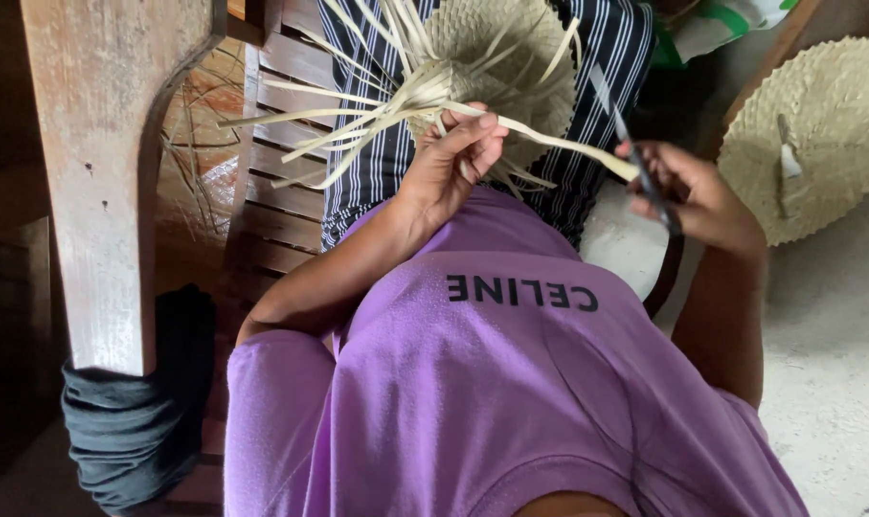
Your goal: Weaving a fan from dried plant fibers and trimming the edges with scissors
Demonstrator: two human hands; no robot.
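The half-woven pale straw hat [496, 57] lay on the striped lap at twelve o'clock, loose strands fanning toward nine. The left hand [453, 168] pinched one flat strip [559, 144]; the right hand [693, 196] gripped a slim dark blade [635, 158]. Light, springy, brittle-looking stuff, best held near the woven crown.

Woven piece [492, 57] beyond the left fingers [473, 134]; one strip [568, 148] runs rightward to the right fingers [659, 168]; finished fan [817, 134] on the floor [836, 335], farther right.
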